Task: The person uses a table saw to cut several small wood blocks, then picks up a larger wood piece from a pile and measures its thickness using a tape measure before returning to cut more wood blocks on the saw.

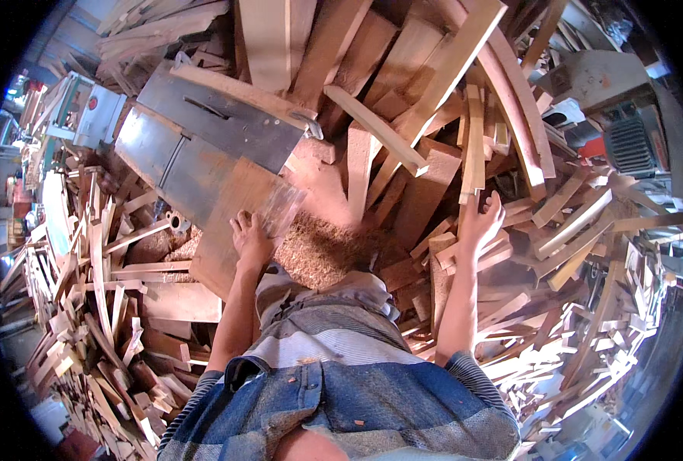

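My left hand (251,238) rests with fingers spread on a flat brown wooden board (218,250). The board overlaps the near edge of a grey metal machine table (192,165) with slots in its top. Beside the fingers, the board's right end (284,211) looks pale and shiny. Out to the right, my right hand (481,223) is raised, its fingers apart and partly curled. Close to its fingertips is the lower end of a narrow wooden strip (474,146); whether they touch I cannot tell.
A long wooden bar (238,94) lies along the table's far side, with a metal clamp (308,124) at its end. Sawdust (318,250) is heaped before me. Thick planks (426,188) lean beyond it. Offcuts (587,223) crowd both sides. A motor-like ribbed machine (629,146) stands at right.
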Motion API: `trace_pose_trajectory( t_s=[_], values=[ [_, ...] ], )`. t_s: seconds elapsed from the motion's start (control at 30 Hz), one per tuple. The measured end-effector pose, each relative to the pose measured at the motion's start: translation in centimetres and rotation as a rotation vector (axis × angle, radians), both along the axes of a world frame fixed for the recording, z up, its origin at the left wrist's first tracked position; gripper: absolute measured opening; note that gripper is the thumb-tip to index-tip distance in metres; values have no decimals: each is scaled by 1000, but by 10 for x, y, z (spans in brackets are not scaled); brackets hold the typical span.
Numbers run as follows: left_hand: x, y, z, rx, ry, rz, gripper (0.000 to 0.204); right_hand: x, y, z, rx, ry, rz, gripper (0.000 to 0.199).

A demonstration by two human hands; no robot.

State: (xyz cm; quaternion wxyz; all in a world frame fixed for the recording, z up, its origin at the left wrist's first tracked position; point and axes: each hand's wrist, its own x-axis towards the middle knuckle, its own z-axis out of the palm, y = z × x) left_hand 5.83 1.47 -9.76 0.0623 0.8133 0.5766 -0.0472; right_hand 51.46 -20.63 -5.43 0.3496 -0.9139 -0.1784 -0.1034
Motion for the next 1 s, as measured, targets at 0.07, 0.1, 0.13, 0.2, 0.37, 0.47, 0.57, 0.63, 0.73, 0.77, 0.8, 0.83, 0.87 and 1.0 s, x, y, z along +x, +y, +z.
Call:
trace_pose_trajectory(
  t_s=[0.07, 0.1, 0.13, 0.2, 0.37, 0.47, 0.57, 0.63, 0.73, 0.77, 0.8, 0.83, 0.87, 1.0],
  values=[
    [-1, 2, -2, -10, -4, 5, 83, 36, -5, -5, 66, 552, 169, 43],
    [0, 1, -2, -19, -2, 9, 85, 37, -1, -2, 353, 874, 162, 37],
    [0, 1, -2, -28, -13, 14, 87, 36, 2, -2, 486, 977, 188, 33],
    [1, 0, -1, -49, -34, 26, 90, 40, 2, -3, 584, 1044, 219, 26],
    [2, -3, 9, -37, -16, 27, 92, 56, -20, 9, 102, 512, 161, 29],
    [-1, -1, 4, -12, -19, 25, 92, 43, -45, 35, -139, -107, 207, 32],
    [-3, -1, -2, 15, -44, -5, 91, 32, -74, 57, -305, -277, 210, 36],
    [-6, -2, -5, 34, -59, -25, 91, 26, -92, 72, -363, -384, 233, 37],
    [-8, -5, -8, 82, -100, -66, 87, 10, -127, 88, -358, -375, 197, 38],
    [-8, -5, -7, 89, -100, -76, 87, 5, -143, 90, -354, -302, 158, 39],
    [-10, -5, -7, 91, -102, -76, 86, -4, -151, 100, -294, -163, 139, 39],
    [-5, -7, -2, 92, -106, -82, 85, -12, -158, 109, -271, -128, 136, 39],
    [0, -9, 2, 17, -92, -22, 88, -18, -165, 118, -247, -94, 135, 39],
    [-6, -10, -4, 46, -62, -32, 83, -40, -194, 131, -199, -117, 172, 38]
  ],
)
